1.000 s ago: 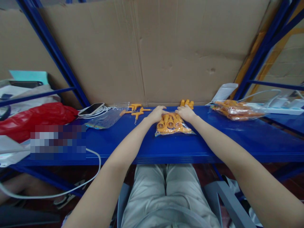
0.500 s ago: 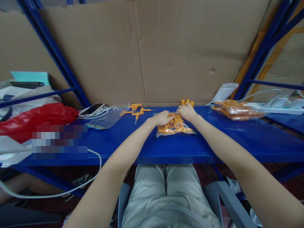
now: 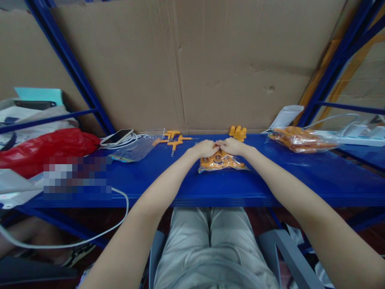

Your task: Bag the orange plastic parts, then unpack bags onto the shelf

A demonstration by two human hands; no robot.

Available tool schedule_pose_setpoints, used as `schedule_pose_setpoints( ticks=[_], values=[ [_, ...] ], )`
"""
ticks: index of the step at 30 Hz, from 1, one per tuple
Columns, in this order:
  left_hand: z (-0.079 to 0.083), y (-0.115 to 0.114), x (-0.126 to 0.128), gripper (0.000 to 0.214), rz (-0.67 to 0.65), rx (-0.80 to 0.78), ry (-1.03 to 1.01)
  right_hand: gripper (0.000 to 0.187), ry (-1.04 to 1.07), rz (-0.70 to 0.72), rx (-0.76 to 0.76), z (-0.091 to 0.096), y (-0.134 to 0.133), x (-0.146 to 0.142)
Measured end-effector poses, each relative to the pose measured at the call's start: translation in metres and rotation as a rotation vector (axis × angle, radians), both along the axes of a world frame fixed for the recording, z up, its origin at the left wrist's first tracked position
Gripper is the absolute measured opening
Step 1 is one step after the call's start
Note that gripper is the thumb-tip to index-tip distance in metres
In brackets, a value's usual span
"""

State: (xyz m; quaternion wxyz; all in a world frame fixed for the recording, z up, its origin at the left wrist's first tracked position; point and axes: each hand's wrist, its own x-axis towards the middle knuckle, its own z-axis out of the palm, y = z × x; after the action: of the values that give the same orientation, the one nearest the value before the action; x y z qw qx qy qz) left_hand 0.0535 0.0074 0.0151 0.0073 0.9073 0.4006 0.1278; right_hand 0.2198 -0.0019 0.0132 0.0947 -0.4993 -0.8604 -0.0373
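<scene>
Right hand (image 3: 231, 146): now meets your left hand (image 3: 207, 148)
Bag (image 3: 224, 164): far end gets both
Grip: cannot tell if clamped

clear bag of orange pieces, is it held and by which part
The bag, at its far end, by left hand and right hand; exact grip hidden.
</scene>
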Motion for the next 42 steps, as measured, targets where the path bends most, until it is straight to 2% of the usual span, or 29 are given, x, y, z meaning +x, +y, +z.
schedule_pose_setpoints(
  ticks=[6,9,14,22,32,37,42],
  values=[
    [0.005,-0.008,0.001,0.038,0.033,0.086,0.154,0.042,-0.245,-0.08,0.04,0.013,-0.013,-0.007],
    [0.007,-0.012,0.001,0.037,0.014,0.121,0.16,0.042,-0.297,-0.126,0.058,0.016,-0.018,-0.012],
    [0.008,-0.012,0.0,0.036,-0.012,0.107,0.128,0.04,-0.239,-0.206,0.059,0.017,-0.022,-0.013],
    [0.008,-0.009,0.006,0.037,0.08,0.073,0.178,0.041,-0.151,-0.267,0.016,0.016,-0.019,-0.016],
    [0.001,0.016,0.0,0.043,0.115,-0.077,0.045,0.036,0.083,-0.252,-0.007,0.003,0.003,-0.007],
    [-0.003,0.013,0.0,0.045,0.148,-0.095,0.012,0.041,0.051,-0.267,0.024,-0.001,0.0,-0.007],
    [-0.001,0.009,-0.001,0.047,0.199,-0.181,0.02,0.044,0.009,-0.327,0.022,0.003,-0.008,-0.011]
  ],
)
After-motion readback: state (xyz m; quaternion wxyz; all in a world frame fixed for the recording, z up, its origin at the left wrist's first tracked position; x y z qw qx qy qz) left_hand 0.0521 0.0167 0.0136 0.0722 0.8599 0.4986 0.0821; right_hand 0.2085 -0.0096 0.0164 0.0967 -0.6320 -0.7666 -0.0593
